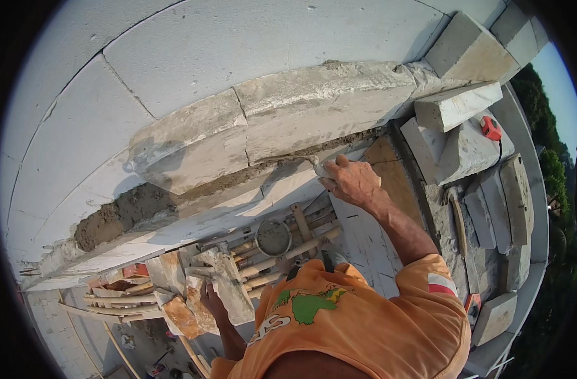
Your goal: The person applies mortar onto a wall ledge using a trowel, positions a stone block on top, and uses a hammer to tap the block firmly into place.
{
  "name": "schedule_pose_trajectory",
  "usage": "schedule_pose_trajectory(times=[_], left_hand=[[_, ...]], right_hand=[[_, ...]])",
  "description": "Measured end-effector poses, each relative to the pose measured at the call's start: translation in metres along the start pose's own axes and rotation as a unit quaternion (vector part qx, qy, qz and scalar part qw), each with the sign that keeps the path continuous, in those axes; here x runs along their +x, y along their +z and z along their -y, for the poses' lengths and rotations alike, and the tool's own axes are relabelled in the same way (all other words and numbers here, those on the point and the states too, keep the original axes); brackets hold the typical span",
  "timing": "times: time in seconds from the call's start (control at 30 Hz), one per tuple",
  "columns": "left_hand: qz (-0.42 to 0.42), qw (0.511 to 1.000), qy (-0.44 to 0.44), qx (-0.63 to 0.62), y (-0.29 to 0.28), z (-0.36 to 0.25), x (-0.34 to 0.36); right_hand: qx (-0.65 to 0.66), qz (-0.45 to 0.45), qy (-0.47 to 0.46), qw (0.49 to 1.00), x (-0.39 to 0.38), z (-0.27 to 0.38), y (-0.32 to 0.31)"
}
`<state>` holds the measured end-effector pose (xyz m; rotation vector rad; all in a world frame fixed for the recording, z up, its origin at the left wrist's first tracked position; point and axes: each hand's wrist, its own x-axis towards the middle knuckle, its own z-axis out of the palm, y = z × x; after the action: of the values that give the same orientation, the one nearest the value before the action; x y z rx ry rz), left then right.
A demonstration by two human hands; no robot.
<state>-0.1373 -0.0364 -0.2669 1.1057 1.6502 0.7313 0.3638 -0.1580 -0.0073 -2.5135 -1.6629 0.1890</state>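
Observation:
My right hand (353, 183) is closed around a mortar-smeared trowel (319, 167), held against the joint below a row of rough pale blocks (326, 110). Wet grey mortar (231, 178) runs along that joint, and a thicker heap of mortar (124, 215) lies farther left. Lower down, my left hand (214, 303) hangs beside a mortar-stained slab (228, 284) with its fingers stretched out; I cannot tell whether they touch it. Between my arms stands a round bucket (274, 237) with grey mix in it.
Smooth white block wall (206, 50) rises beyond the row. Loose blocks (459, 104) are stacked at right, with a red tape measure (490, 128) on one. Wooden poles (288, 252) lie under the bucket. Lower left, more poles (124, 303) stand above a cluttered lower level.

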Motion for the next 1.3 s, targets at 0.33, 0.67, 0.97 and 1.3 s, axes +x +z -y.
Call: schedule_pose_trajectory(times=[0.33,0.67,0.97,1.3], left_hand=[[0.069,0.996,0.021,0.044,-0.003,0.044,0.018],[0.047,0.998,0.035,0.037,0.016,-0.014,0.005],[0.110,0.988,-0.029,0.104,0.000,0.014,-0.004],[0.141,0.962,0.111,0.205,-0.002,-0.071,0.008]], right_hand=[[-0.018,-0.045,0.070,0.996,-0.058,-0.064,0.017],[-0.079,-0.085,0.049,0.992,-0.044,-0.101,-0.037],[0.365,-0.114,0.292,0.877,-0.127,-0.085,0.066],[0.933,-0.149,0.147,0.293,-0.021,-0.003,0.182]])
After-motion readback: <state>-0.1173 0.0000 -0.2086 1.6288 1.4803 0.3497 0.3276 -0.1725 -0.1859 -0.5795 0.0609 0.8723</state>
